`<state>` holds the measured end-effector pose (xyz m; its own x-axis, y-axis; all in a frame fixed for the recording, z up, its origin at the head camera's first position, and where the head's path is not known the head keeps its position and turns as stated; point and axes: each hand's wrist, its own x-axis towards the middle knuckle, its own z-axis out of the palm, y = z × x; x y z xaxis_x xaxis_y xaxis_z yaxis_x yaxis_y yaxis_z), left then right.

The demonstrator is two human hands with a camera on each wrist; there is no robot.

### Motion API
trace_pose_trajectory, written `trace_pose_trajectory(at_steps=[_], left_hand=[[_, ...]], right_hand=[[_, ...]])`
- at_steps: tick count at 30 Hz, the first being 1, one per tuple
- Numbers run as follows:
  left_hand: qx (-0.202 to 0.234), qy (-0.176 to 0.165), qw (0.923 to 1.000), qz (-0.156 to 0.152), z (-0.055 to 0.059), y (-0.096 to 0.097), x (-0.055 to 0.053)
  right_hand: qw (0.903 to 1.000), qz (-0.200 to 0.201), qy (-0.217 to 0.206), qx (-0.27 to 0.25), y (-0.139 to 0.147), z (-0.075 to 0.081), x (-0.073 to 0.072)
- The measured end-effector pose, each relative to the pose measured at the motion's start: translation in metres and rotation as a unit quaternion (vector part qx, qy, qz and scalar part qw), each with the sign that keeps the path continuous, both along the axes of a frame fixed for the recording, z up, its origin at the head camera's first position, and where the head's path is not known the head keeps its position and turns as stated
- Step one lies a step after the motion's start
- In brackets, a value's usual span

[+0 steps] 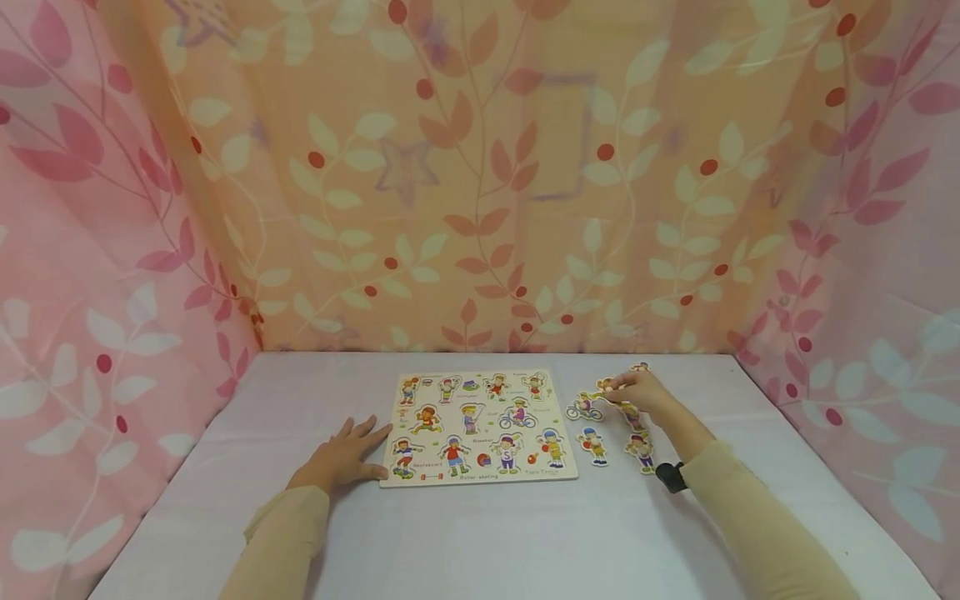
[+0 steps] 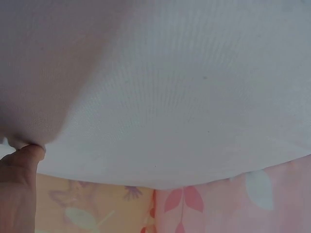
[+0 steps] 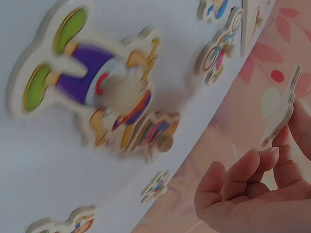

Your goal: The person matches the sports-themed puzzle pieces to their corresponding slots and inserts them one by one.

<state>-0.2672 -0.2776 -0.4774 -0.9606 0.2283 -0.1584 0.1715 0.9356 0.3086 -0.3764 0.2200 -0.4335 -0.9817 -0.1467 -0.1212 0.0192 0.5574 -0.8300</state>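
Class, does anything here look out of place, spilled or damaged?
Nothing looks spilled or damaged. One untidy spot: right of the puzzle board, the purple-shorts piece looks crowded up against another loose piece. Whether they overlap, I cannot tell.

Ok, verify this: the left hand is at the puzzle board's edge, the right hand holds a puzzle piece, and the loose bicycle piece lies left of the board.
Wrong side: the head view shows the loose bicycle piece lying right of the puzzle board. The left hand is at its edge, and the right hand holds a puzzle piece.
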Motion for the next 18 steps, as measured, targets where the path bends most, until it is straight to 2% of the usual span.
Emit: trace_pose_trajectory(at_steps=[7,13,18], left_hand=[[0.003,-0.002,1.0000,0.005,0.003,0.002,0.001],[0.003,-0.001,1.0000,0.005,0.002,0.001,0.000],[0.004,-0.003,1.0000,0.007,0.000,0.000,0.000]], right_hand=[[1.0000,-0.003,0.004,0.001,-0.021,0.003,0.005],[0.9999,0.005,0.007,-0.007,-0.031,0.002,0.004],[1.0000,-0.004,-0.002,-0.009,-0.038,0.002,0.004]])
